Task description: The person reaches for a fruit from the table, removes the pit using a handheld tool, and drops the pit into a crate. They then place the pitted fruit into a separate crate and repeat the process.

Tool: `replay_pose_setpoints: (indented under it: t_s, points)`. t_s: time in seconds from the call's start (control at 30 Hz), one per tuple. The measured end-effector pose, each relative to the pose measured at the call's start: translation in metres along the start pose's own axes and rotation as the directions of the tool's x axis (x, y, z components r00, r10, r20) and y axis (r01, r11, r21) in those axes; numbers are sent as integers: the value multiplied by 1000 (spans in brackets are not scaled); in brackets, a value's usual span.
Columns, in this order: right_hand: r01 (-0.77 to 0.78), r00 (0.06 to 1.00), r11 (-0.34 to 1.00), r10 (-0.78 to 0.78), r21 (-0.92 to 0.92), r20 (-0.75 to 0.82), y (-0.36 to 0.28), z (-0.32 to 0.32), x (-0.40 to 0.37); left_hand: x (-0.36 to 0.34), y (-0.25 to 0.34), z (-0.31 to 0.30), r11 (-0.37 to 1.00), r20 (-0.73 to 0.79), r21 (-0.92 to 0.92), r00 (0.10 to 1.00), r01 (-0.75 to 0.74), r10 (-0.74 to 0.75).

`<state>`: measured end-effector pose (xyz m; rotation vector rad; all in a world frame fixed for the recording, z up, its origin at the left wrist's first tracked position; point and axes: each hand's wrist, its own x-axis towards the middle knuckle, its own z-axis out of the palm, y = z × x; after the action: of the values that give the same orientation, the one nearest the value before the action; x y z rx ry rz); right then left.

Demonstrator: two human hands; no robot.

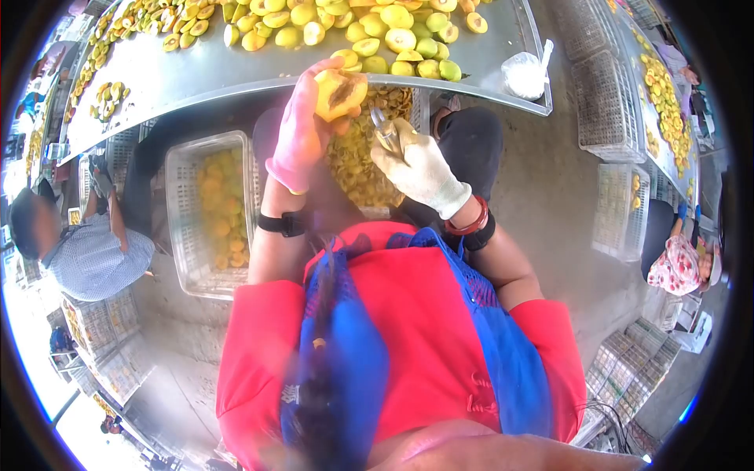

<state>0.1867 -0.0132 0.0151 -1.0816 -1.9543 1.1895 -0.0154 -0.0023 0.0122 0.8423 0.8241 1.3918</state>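
Note:
My left hand point(297, 137), in a pink glove, is closed on a yellow peach half point(341, 96) whose brown pit hollow faces right. My right hand point(420, 166), in a whitish glove, grips a small pitting tool point(382, 125) with a metal end pointing up and left. The tool is a short way from the fruit, not touching it. Below and between both hands, a crate of yellow peach pieces point(361, 161) stands between my knees. Just beyond the hands, halved peaches point(377, 31) are heaped on a metal table point(212, 82).
A white crate point(174, 212) holding yellow fruit stands on the floor at left. A white plastic bag point(525, 76) lies at the table's right corner. Stacked crates point(603, 102) stand at right. Co-workers sit at the far left point(98, 251) and far right point(677, 263).

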Motion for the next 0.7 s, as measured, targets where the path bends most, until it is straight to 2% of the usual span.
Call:
replay_pose_setpoints:
  t_s: [0.13,0.17,0.2,0.33,0.4,0.53,0.6,0.7]
  points:
    - [163,982,985,-168,-52,-92,-19,5,-2,-17,-5,14,988,-40,109,993,-106,111]
    - [160,981,984,-167,-73,-97,-21,6,-3,-18,-6,17,983,-42,123,989,-138,145]
    - [157,981,983,-167,-94,-102,-23,6,-4,-20,-5,15,980,23,103,985,-171,170]
    - [189,972,974,-204,-126,-120,-15,14,-4,-24,-7,31,968,-40,155,978,-197,206]
    - [211,966,975,-218,-64,-141,-12,20,-4,-25,-9,40,947,-62,222,966,-232,251]
    - [219,970,974,-210,65,-120,-9,25,-1,-21,-11,50,972,-169,110,960,-207,223]
    - [166,986,982,-163,95,-45,-12,21,-1,-20,-10,54,985,-223,25,959,-172,173]
    - [141,990,987,-143,77,16,-5,20,0,-18,-12,55,981,-250,28,949,-190,191]
